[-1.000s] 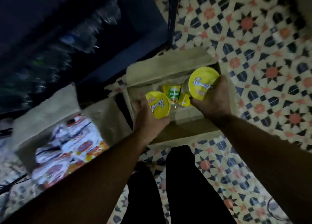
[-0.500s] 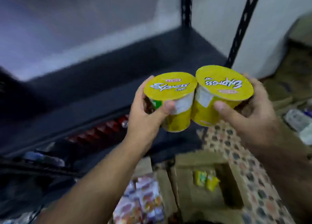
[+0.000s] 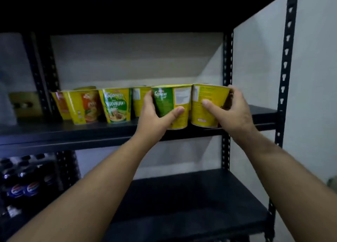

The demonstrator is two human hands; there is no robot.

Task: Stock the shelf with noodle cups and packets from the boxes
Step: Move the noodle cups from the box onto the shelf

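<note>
Hands: left hand grips green cup; right hand grips yellow cup.
Obstacles: cup row centre-left.
Room: bare shelf at right edge.

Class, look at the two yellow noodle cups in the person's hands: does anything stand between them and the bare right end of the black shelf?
Nothing visible does. The green-labelled cup and the yellow cup hang over bare black shelf.
</note>
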